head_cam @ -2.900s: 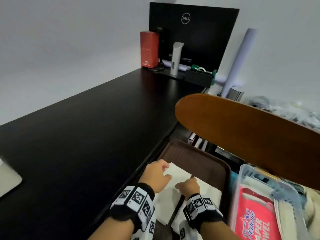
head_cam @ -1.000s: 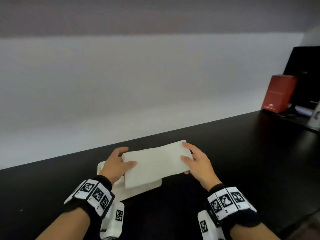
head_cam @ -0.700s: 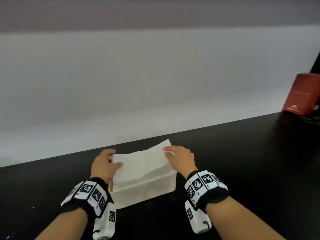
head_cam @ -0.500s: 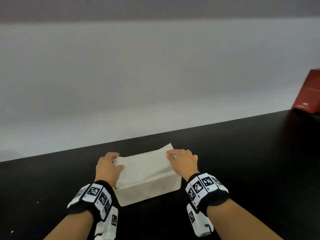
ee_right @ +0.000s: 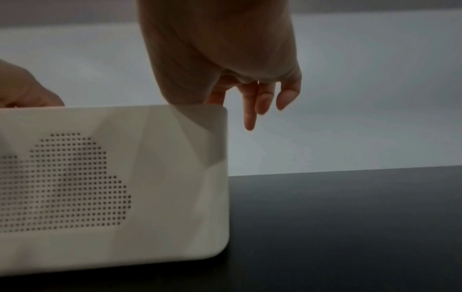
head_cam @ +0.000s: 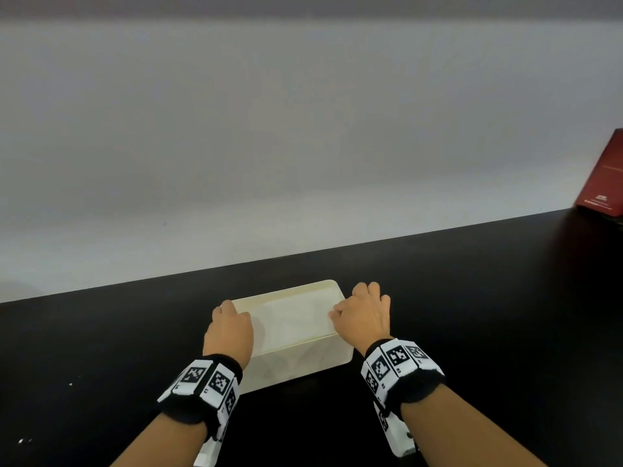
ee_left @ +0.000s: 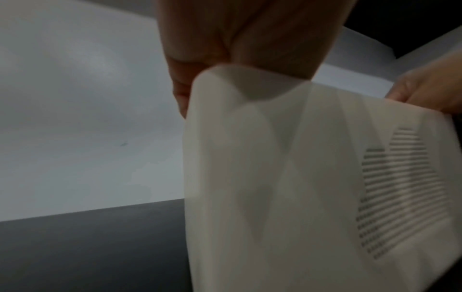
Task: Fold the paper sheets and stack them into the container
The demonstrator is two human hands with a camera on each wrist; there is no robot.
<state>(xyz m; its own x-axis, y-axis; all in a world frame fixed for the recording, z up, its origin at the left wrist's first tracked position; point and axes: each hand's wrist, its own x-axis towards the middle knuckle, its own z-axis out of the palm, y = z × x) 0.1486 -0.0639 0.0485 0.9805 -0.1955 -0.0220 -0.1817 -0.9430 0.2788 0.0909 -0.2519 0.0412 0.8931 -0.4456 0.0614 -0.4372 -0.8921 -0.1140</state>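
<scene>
Head view is showing a cream container point(head_cam: 296, 362) sitting on the black table point(head_cam: 472, 298), white folded paper point(head_cam: 293, 318) lying inside. Left hand point(head_cam: 229, 328) and right hand point(head_cam: 364, 318) are reaching over its ends; grip hidden, though three right fingers point(ee_right: 252, 110) are hanging loose outside. Writing on the red box point(head_cam: 603, 180) is unreadable.

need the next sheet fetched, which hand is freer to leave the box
Right, probably. The right hand sits at the box end with three fingers hanging free outside the wall, while the left hand reaches inside over the rim.
</scene>
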